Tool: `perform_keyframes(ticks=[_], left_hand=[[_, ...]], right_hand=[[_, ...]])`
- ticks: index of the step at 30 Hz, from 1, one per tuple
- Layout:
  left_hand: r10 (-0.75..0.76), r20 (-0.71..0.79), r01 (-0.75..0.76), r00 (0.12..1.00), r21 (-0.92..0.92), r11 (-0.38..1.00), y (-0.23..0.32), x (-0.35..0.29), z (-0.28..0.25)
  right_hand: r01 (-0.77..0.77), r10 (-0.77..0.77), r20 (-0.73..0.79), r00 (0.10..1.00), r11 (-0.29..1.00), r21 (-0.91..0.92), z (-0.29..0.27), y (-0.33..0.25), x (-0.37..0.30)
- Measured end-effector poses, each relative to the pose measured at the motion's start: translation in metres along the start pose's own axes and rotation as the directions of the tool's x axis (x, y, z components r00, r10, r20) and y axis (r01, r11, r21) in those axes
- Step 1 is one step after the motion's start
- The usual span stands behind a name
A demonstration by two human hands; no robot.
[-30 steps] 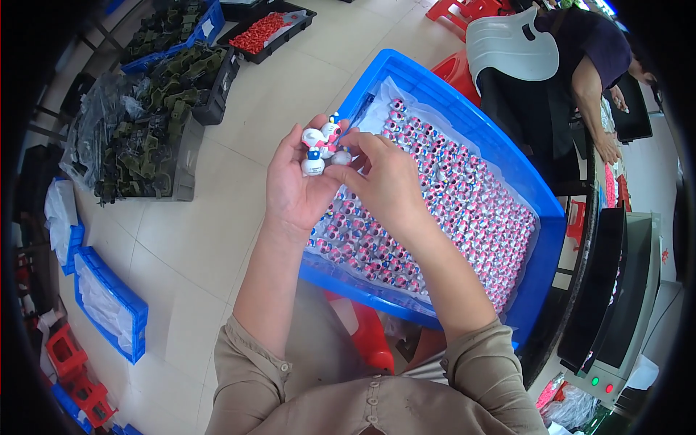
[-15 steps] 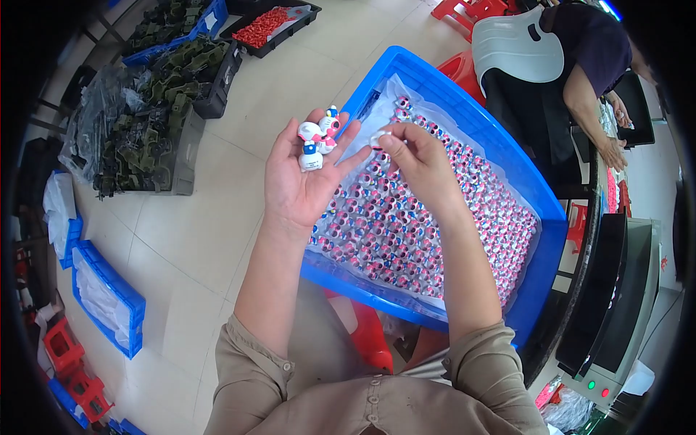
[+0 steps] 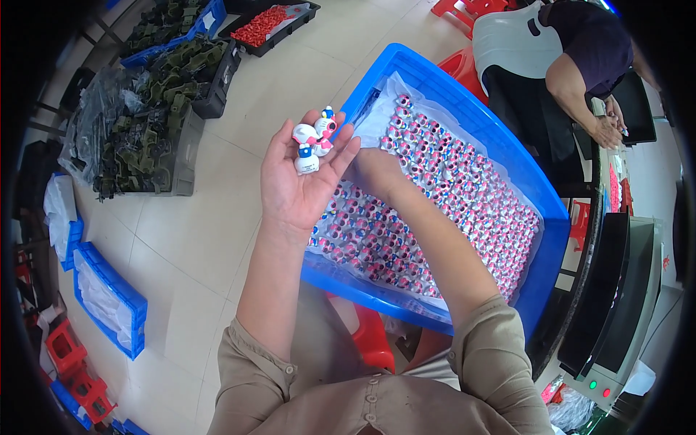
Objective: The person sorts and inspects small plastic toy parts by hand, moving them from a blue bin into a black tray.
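Note:
Palm up, my left hand (image 3: 288,185) holds a few small white toy figurines (image 3: 307,149) with pink and blue parts, cradled against its half-curled fingers. Behind those fingers, my right hand (image 3: 378,172) reaches down into a large blue crate (image 3: 377,301). Its fingertips are hidden, so what they touch or hold does not show. Many similar pink, white and blue figurines (image 3: 471,196) lie in close rows inside the crate. A white liner sheet (image 3: 375,125) is under them and shows bare at the far left corner.
Grey bins of dark green parts (image 3: 181,94) and a black tray of red pieces (image 3: 262,27) stand far left. A blue lined crate (image 3: 109,297) sits on the floor at left. At right, another person (image 3: 587,58) works at a bench beside a machine (image 3: 627,304).
My right hand has moved left and down into the crate, behind my left fingers; the small white piece it pinched no longer shows. My left hand has shifted slightly left with its figurines.

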State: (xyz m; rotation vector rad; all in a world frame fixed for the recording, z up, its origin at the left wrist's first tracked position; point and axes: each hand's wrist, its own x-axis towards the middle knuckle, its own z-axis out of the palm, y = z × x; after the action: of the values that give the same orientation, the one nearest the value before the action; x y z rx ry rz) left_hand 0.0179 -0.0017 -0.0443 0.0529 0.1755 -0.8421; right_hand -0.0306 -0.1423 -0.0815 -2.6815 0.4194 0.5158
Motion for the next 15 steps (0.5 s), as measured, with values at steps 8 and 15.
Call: perform_keyframes(ticks=[8, 15], left_hand=[[0.005, -0.036, -0.004, 0.999, 0.029, 1.0, -0.0024, 0.0004, 0.004], [0.016, -0.069, -0.012, 0.998, 0.061, 0.998, -0.0026, 0.0003, 0.0049]], right_hand=[[0.03, -0.032, -0.025, 0.999, 0.996, -0.089, 0.0027, -0.0057, -0.0013], [0.028, -0.032, -0.046, 0.998, 0.996, -0.084, 0.0062, -0.0072, -0.0047]])
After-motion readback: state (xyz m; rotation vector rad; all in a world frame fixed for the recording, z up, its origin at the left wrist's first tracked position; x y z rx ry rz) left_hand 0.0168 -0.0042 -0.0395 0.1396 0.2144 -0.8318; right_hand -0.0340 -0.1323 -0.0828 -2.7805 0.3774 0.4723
